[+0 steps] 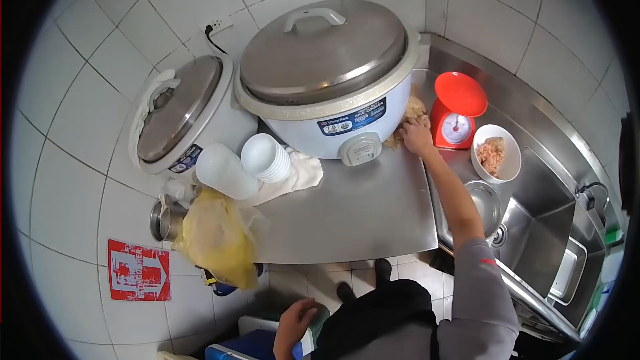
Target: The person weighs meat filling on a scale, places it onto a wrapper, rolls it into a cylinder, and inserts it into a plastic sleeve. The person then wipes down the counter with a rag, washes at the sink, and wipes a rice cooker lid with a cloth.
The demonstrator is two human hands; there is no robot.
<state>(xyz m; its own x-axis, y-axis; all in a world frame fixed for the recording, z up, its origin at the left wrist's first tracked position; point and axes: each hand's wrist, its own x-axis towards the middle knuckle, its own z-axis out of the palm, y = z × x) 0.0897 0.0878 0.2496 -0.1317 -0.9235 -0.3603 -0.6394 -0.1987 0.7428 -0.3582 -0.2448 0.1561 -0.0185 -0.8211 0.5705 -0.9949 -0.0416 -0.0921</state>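
Observation:
My right hand reaches to a light brown bag or packet between the large rice cooker and the red kitchen scale. Its fingers are bent over the brown item, whose contents I cannot make out. Low in the view, my left hand hangs in front of the counter, fingers loosely curled and apart, holding nothing. A white bowl with chopped pinkish food stands to the right of the scale, near a clear round bowl.
A smaller rice cooker, stacked white cups, a white cloth and a yellow plastic bag are on the steel counter. At the right lies a sink with a faucet.

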